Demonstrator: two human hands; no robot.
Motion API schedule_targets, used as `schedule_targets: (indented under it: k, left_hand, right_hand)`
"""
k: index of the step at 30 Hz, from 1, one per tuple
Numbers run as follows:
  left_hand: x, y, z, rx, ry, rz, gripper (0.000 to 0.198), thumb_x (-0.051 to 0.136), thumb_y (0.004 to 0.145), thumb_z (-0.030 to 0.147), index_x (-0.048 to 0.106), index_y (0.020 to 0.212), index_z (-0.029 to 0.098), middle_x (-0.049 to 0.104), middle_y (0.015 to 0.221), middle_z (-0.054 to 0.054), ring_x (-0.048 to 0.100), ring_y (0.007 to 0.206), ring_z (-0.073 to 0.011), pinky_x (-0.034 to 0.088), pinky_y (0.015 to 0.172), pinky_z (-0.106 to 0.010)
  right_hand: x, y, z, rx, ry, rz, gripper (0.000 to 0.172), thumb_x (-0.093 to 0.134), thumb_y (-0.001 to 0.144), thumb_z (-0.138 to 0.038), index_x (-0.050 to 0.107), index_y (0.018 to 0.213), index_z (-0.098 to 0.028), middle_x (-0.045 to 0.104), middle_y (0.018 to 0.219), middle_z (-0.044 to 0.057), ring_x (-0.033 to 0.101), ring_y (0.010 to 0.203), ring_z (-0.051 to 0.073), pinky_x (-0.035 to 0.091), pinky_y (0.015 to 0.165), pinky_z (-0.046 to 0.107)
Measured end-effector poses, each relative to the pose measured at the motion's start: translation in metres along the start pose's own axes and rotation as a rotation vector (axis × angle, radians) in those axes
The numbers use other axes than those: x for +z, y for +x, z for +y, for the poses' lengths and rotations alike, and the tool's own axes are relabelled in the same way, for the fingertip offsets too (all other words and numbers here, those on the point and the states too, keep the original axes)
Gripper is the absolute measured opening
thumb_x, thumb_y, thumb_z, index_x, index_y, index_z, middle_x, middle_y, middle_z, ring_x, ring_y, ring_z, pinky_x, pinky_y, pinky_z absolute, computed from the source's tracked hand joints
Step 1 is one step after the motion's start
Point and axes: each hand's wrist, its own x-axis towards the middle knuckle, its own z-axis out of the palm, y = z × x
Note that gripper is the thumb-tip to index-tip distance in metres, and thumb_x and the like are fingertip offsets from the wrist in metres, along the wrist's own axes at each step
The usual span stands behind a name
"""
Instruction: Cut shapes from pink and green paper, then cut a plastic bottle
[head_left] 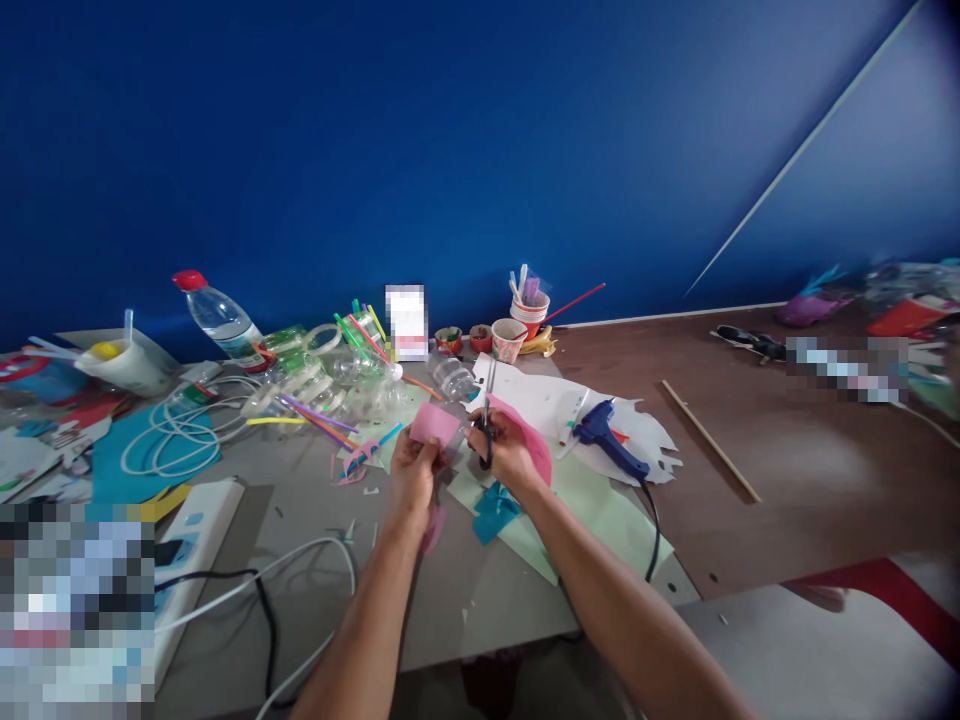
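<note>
Between thumb and fingers, my left hand [415, 474] pinches a piece of pink paper [436, 425]. My right hand [507, 450] is closed around the handles of black-handled scissors [485, 440], whose blades point up and away from me. Both hands are close together above the table. A larger curved pink sheet [531, 430] shows behind my right hand; whether that hand touches it I cannot tell. Below lie pale green paper [592, 510] and a crumpled teal piece [495, 512]. A blue glue gun [611, 440] rests on cut white paper [551, 395] to the right.
At the left are a water bottle [225, 320], clear plastic pieces, a coiled white cable [176, 445] and a power strip [199, 520]. Paper cups [509, 338] stand near the blue wall. A wooden stick [709, 440] lies on the brown table at right. A phone-like screen [406, 322] stands behind.
</note>
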Motion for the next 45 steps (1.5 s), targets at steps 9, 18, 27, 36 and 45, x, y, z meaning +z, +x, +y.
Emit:
schedule_targets:
  k: [9,18,27,36,45]
  left_hand:
    - [-0.001,0.004,0.013,0.035,-0.146,0.156,0.038,0.078,0.056,0.026,0.049,0.080,0.020,0.050,0.059,0.011,0.052,0.052,-0.0063,0.047,0.059,-0.023]
    - [-0.002,0.007,0.012,0.060,-0.212,0.125,0.032,0.081,0.055,0.025,0.055,0.073,0.018,0.061,0.065,0.005,0.058,0.058,-0.0080,0.048,0.064,-0.024]
    - [-0.004,0.004,0.013,-0.142,-0.301,0.071,0.033,0.083,0.052,0.023,0.055,0.069,0.017,0.064,0.063,0.003,0.065,0.063,-0.0136,0.052,0.067,-0.030]
    - [-0.004,0.003,0.014,-0.159,-0.304,0.044,0.034,0.085,0.052,0.022,0.056,0.071,0.017,0.060,0.060,0.006,0.057,0.054,-0.0078,0.049,0.060,-0.025]
    - [-0.002,0.003,0.017,-0.202,-0.347,0.081,0.024,0.078,0.058,0.015,0.056,0.068,0.017,0.057,0.057,0.007,0.057,0.052,-0.0074,0.050,0.062,-0.025]
  right_hand:
    - [-0.001,-0.009,-0.006,-0.020,-0.127,-0.243,0.024,0.067,0.070,-0.035,0.060,0.090,-0.023,0.057,0.073,0.000,0.054,0.068,0.018,0.047,0.064,0.033]
    - [0.001,-0.010,-0.002,-0.013,-0.144,-0.386,0.027,0.078,0.063,-0.035,0.067,0.085,-0.027,0.063,0.066,0.000,0.056,0.066,0.021,0.048,0.071,0.035]
    - [-0.022,0.004,-0.013,0.059,0.645,0.105,0.059,0.039,0.079,-0.072,0.064,0.090,-0.020,0.060,0.073,0.005,0.043,0.049,0.012,0.043,0.055,0.029]
    - [-0.002,-0.007,-0.002,0.157,0.293,-0.244,0.052,0.055,0.076,-0.065,0.062,0.093,-0.016,0.062,0.065,0.002,0.043,0.048,0.010,0.033,0.046,0.022]
    - [0.004,-0.015,-0.008,-0.017,-0.355,-0.315,0.032,0.069,0.073,-0.046,0.063,0.087,-0.018,0.046,0.058,-0.005,0.043,0.057,0.012,0.032,0.053,0.024]
